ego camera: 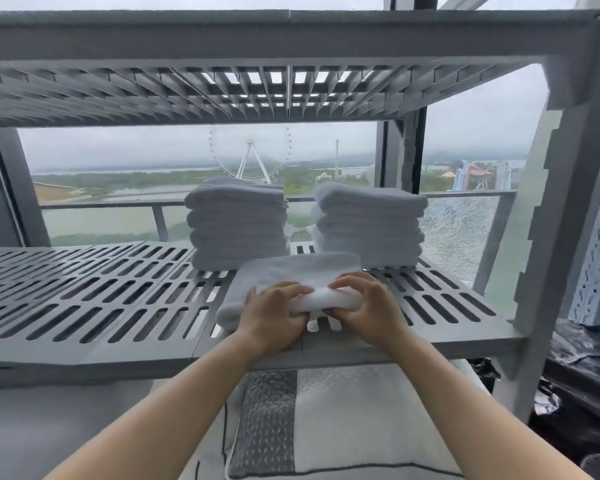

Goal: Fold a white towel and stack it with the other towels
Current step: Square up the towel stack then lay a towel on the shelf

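A: Hands first. Left hand [272,308], palm down, fingers curled over the near edge of the white towel [291,278], thumb tucked underneath. It is clamped on the cloth.

B: And the right hand [364,303]?

A: Mirror pose. Knuckles up, fingers [347,284] bent over the same near edge, pinching a thick fold. The two sets of fingertips nearly meet at the middle of the towel's front edge. Both forearms are bare and run up from the bottom of the view, converging towards the towel, wrists roughly level with the shelf lip.

B: Towel's position?

A: Folded into a rough rectangle, lying flat on the slotted grey shelf [94,299], right of centre, its near edge bunched and lifted slightly in the grip. Far edge sits just in front of the gap between two piles.

B: The piles?

A: Left stack of folded towels [238,226] and right stack of folded towels [369,225], both at the back of the same shelf, side by side, a narrow gap between them. Whether the held towel touches either stack, cannot tell.

B: Beyond that?

A: An upper shelf [222,95] of the same grey slatted make overhead. Behind, a window [118,154] with a Ferris wheel [250,157] in the distance. Below the shelf, a quilted grey-and-white cushion [326,420].
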